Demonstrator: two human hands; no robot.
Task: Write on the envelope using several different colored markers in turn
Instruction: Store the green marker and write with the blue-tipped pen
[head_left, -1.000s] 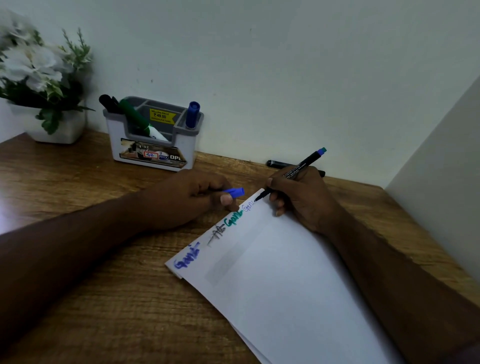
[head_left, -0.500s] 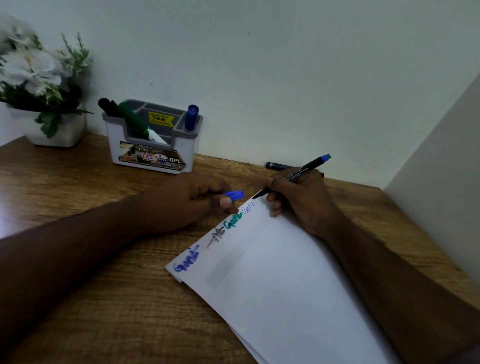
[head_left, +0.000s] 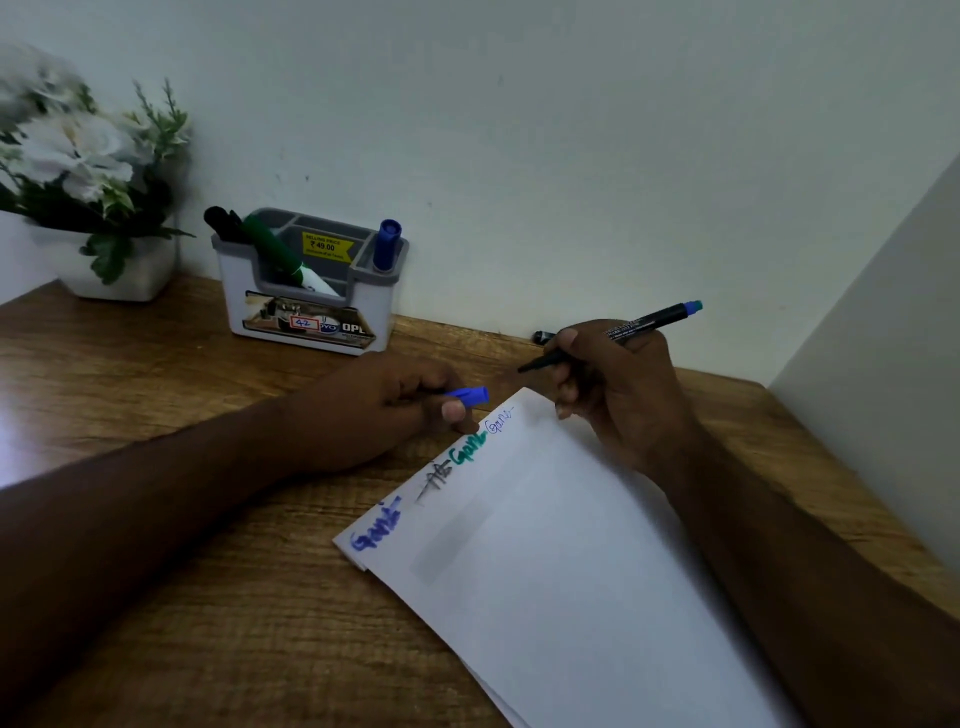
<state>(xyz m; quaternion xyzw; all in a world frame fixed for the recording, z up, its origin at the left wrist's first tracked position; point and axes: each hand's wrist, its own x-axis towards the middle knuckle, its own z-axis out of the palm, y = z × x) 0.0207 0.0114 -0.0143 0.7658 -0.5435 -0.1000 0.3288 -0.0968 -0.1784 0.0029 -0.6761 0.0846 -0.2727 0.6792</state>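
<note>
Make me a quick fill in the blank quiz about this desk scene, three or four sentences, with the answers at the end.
1. The right hand grips a thin black pen whose tip is off the ____.
2. The left hand pinches a ____ cap.
3. On the envelope, the word between the grey scribble and the thin blue writing is written in ____.
4. The green marker leans inside the ____.

Missing words: envelope; blue; green; organizer

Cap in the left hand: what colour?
Blue. The cap sticks out of the left hand; the head view shows it clearly.
</note>
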